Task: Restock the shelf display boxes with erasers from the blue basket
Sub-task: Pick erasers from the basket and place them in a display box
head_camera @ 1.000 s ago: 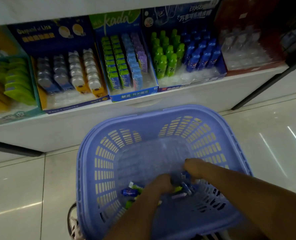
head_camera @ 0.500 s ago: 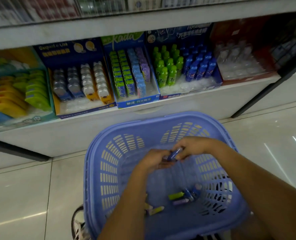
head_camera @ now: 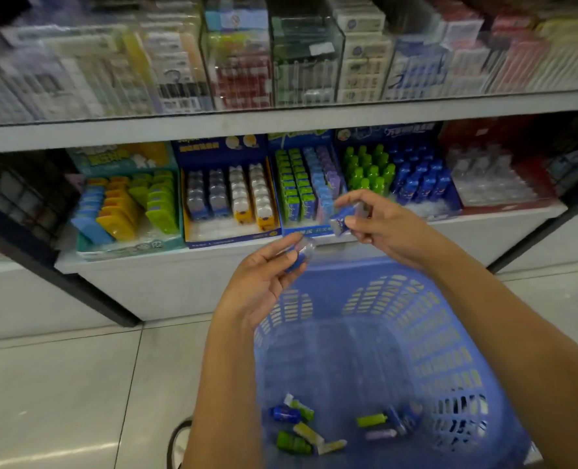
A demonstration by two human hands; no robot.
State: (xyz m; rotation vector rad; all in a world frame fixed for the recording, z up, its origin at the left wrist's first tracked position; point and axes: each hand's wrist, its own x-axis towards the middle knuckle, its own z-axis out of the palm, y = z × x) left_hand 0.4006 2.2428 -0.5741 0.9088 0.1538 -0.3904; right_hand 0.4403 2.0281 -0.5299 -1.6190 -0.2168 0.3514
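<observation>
My left hand [head_camera: 264, 275] pinches a blue eraser [head_camera: 299, 253] above the far rim of the blue basket [head_camera: 450, 333]. To its right and a little higher, a second blue eraser [head_camera: 343, 221] sits between the fingers of my right hand [head_camera: 385, 225], in front of the shelf edge. Several loose erasers, green, blue and pale, lie on the basket floor [head_camera: 301, 424]. On the lower shelf stand display boxes: one with slim green, blue and purple erasers [head_camera: 301, 191] and one with green and blue bottle-shaped erasers [head_camera: 399, 177].
Further left are a box of white and yellow erasers [head_camera: 230, 198] and a teal box of blue, yellow and green ones [head_camera: 125, 204]. A red box [head_camera: 494, 177] stands at the right. An upper shelf [head_camera: 281, 120] carries clear boxes of stationery. Tiled floor [head_camera: 61, 384] lies below.
Both hands rose out of the basket, each holding a blue eraser, and moved apart toward the shelf. The view tilted up, showing the upper shelf.
</observation>
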